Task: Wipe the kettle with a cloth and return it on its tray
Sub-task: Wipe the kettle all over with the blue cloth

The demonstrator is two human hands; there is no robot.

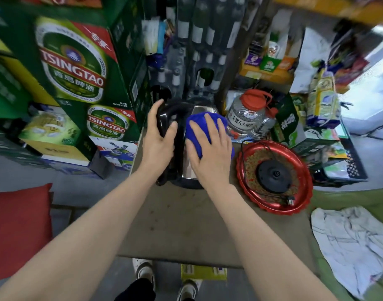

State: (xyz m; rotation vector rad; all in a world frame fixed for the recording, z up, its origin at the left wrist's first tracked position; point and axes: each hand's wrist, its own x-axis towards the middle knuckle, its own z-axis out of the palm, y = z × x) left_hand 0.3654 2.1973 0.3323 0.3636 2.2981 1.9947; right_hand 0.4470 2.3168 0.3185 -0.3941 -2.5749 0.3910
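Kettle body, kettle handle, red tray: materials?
Kettle body: looks like brushed stainless steel, dull grey sheen. Handle: glossy black plastic, by its sharp highlights. Red tray: shiny red with a scalloped rim, probably plastic or lacquered metal; cannot tell which.

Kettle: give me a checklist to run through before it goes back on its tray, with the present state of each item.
1. Left hand has the black handle gripped: ok.
2. Right hand presses the blue cloth on the kettle body: ok.
3. Whole steel body wiped: cannot tell; the far side is hidden.
4. Black base sits in the red tray, its top uncovered: ok.
5. Power cord kept off the base top: ok; it runs along the tray's edge.
6. Kettle on its tray: not ok; it stands on the table, left of the tray.
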